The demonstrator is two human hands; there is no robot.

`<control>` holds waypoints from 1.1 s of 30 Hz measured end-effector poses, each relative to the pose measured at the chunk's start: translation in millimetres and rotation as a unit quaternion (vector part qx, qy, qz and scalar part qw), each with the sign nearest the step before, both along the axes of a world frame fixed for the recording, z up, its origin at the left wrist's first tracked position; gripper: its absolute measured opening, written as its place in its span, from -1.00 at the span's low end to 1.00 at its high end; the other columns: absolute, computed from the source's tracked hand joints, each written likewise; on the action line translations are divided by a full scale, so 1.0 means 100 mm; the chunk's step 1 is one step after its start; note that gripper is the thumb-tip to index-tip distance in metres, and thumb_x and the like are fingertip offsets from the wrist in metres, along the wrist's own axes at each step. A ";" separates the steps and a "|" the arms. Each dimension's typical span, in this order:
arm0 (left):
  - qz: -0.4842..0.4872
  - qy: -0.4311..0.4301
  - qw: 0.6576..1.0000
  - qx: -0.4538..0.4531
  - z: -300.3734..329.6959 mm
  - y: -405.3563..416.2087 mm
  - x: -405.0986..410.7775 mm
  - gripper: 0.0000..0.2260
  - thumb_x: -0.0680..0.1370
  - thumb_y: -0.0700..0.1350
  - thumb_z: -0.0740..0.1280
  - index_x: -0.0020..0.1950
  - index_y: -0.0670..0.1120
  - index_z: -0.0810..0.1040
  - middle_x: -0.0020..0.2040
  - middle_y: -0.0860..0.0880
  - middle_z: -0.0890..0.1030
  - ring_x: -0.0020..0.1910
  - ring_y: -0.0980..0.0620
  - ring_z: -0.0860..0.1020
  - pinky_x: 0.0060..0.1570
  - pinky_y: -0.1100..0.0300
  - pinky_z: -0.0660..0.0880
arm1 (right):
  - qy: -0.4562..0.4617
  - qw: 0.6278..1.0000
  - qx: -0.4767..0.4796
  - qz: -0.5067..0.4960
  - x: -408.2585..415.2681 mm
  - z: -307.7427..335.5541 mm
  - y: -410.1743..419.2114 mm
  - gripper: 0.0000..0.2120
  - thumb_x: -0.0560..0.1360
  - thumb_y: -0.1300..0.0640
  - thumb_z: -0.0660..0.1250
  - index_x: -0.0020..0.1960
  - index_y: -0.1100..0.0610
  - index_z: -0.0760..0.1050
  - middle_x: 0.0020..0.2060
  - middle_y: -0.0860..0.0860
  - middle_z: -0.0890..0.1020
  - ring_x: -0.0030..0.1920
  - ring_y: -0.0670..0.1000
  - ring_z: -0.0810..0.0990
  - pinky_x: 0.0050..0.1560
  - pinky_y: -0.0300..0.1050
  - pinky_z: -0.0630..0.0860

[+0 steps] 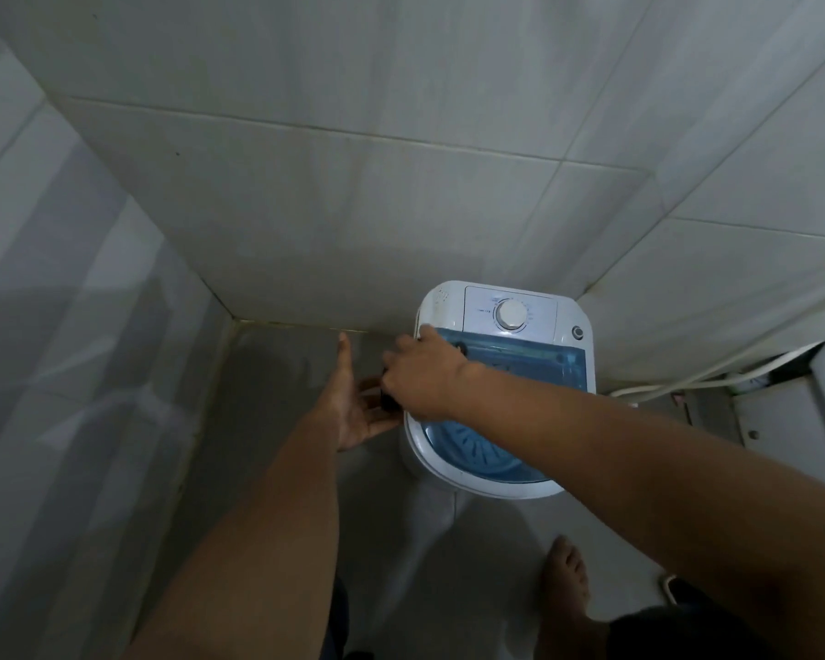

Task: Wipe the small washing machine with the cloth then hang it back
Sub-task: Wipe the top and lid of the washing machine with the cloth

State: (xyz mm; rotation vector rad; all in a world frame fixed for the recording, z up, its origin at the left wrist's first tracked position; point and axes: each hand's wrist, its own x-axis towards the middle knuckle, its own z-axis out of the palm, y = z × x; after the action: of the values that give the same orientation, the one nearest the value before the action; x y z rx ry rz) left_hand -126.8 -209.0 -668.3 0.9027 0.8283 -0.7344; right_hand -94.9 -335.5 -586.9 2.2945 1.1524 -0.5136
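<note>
Both hands meet at the near-left edge of the small washing machine (506, 388), which stands on the floor in the tiled corner. Left hand (353, 407) is spread wide, palm turned up and thumb pointing away toward the wall, cupped just below the machine's rim as if to catch or steady whatever comes off the edge. Between the two hands sits a small dark object (387, 400) (too little of it shows to say whether it is the cloth, a handle or a clip). Right hand (422, 373) reaches across from the right, fingers curled down over the rim and the corner of the blue transparent lid (520, 364); whether it grips the dark object I cannot tell. Beyond the right hand lies the white control dial (510, 315). No cloth is plainly visible, so wiping likely has not begun.
</note>
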 end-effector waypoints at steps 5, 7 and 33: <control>0.002 0.004 1.000 0.013 0.01 -0.02 0.01 0.08 0.27 0.66 0.12 0.46 -0.16 0.44 0.30 -0.26 0.60 0.25 -0.23 0.61 0.26 -0.16 0.56 | 0.006 0.995 -0.058 -0.079 0.34 0.12 0.24 -0.68 0.58 0.03 0.29 0.31 0.04 0.50 0.24 0.02 0.55 0.31 0.16 0.45 0.29 0.19 0.32; 0.007 0.001 1.000 0.000 0.00 -0.01 0.01 0.04 0.31 0.65 0.12 0.42 -0.16 0.47 0.28 -0.26 0.62 0.23 -0.24 0.62 0.25 -0.18 0.57 | 0.080 0.991 -0.064 -0.090 0.30 0.13 0.32 -0.82 0.56 0.03 0.31 0.15 0.02 0.51 -0.06 -0.04 0.55 0.11 0.11 0.52 0.18 0.14 0.39; -0.047 0.006 0.999 -0.012 0.07 -0.05 0.00 -0.04 0.36 0.64 -0.01 0.19 -0.16 0.60 0.16 -0.21 0.67 0.18 -0.21 0.63 0.08 -0.10 0.59 | 0.037 0.968 0.242 0.056 -0.23 -0.40 -0.74 -0.63 0.48 -0.02 0.34 0.29 -0.13 0.56 0.25 -0.02 0.55 0.08 0.10 0.48 0.03 0.05 0.38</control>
State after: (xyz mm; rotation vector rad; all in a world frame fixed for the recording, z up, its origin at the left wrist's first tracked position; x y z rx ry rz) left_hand -126.6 -213.8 -661.0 0.9214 0.7896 -0.8296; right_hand -118.3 -409.4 -626.8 2.6071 1.5764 -0.2969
